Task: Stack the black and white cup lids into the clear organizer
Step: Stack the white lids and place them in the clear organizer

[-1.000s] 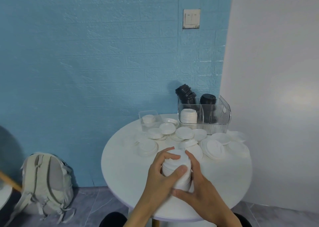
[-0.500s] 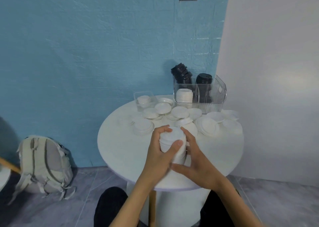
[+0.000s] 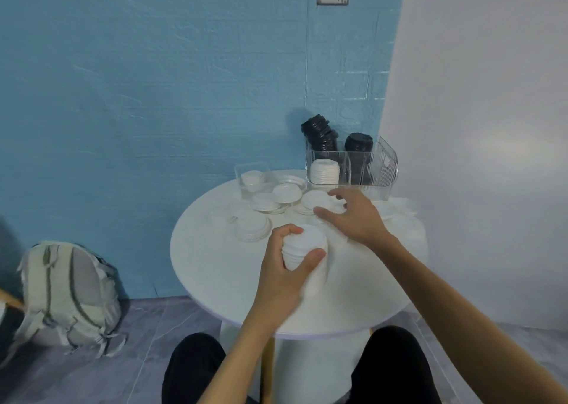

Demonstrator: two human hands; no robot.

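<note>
Blue wall backs the round white surface (image 3: 215, 268); left hand (image 3: 284, 276) grips a gathered white lid stack (image 3: 302, 250) for steadiness; right hand (image 3: 356, 216), its grip open, reaches for loose lids (image 3: 285, 193) near the clear organizer (image 3: 381, 164).

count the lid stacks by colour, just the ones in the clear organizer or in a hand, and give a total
black stacks: 2, one leaning and one upright, both in the clear organizer
white stacks: 2, one in the organizer and one gripped by the left hand, at
total: 4
</note>
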